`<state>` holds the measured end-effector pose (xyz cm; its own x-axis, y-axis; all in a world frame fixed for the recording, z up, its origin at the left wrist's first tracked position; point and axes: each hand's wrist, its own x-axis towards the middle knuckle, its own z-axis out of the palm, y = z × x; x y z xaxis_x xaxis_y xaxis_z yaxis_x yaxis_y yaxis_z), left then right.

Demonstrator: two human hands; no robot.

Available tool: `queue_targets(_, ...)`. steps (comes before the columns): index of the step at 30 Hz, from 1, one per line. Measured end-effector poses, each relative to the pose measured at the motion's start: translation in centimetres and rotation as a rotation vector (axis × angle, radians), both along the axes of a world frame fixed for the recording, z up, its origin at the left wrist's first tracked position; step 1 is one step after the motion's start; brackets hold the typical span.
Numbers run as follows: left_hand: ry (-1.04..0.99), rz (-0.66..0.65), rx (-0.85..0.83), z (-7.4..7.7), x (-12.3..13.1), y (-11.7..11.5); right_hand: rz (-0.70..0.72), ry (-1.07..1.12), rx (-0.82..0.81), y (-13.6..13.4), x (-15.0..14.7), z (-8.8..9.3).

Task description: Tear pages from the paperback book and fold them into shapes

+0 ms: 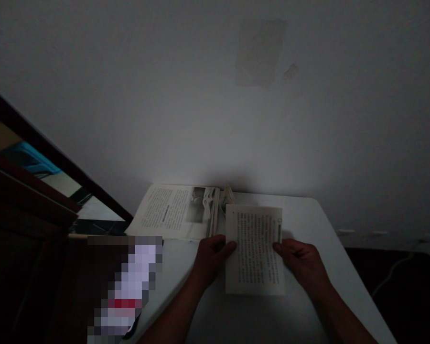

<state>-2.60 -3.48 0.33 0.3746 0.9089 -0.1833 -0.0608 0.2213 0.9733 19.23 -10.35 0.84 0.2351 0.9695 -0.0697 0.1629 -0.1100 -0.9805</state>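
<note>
Between my hands is a printed page [256, 272], a loose-looking sheet covered in columns of small text, raised over the white table. My left hand [213, 255] pinches its left edge, thumb on the front. On the opposite edge, my right hand [297, 255] grips it the same way, with the fingers behind the paper. Beyond my left hand lies an open book [165, 212] with text and a grey picture on its page. A small folded paper object [228, 195] stands beside the book, partly hidden behind the held page.
The white table [301, 210] meets a pale wall [165, 95] with a patch mark. At the left lean a dark-framed mirror [103, 198] and dark wooden furniture [21, 210]. A blurred-out object [129, 286] lies along the table's left edge. A cable [392, 272] runs at the right.
</note>
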Motion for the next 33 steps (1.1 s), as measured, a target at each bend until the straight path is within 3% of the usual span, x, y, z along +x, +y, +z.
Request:
queue_targets(7, 0.091, 0.085, 0.147, 0.7, -0.1, -0.4, 0.046, 0.189, -0.105, -0.2, 0.9, 0.8)
queue_targets(12, 0.147, 0.148, 0.223, 0.7, -0.4, -0.5, 0.041, 0.187, -0.198, -1.2, 2.3, 2.4)
queue_targets(17, 0.245, 0.120, 0.351, 0.6, -0.6, -0.6, -0.020, 0.079, -0.271, -2.2, 1.8, 1.4)
queue_targets(21, 0.364, 0.046, 0.539, 1.0, -0.3, -0.9, -0.004, -0.135, -0.266, -2.1, 0.3, 0.1)
queue_targets(25, 0.431, -0.083, 0.764, 1.6, 0.3, -1.2, -0.057, -0.639, -0.169, -2.3, 1.3, 0.8)
queue_targets(28, 0.436, -0.176, 0.963, 2.0, 1.0, -1.7, 0.072, -0.764, -0.132, -2.8, 3.0, 1.9)
queue_targets(33, 0.619, -0.418, 1.167, 2.1, 3.1, -2.9, 0.352, -0.855, 0.184, -2.3, 3.2, 1.9)
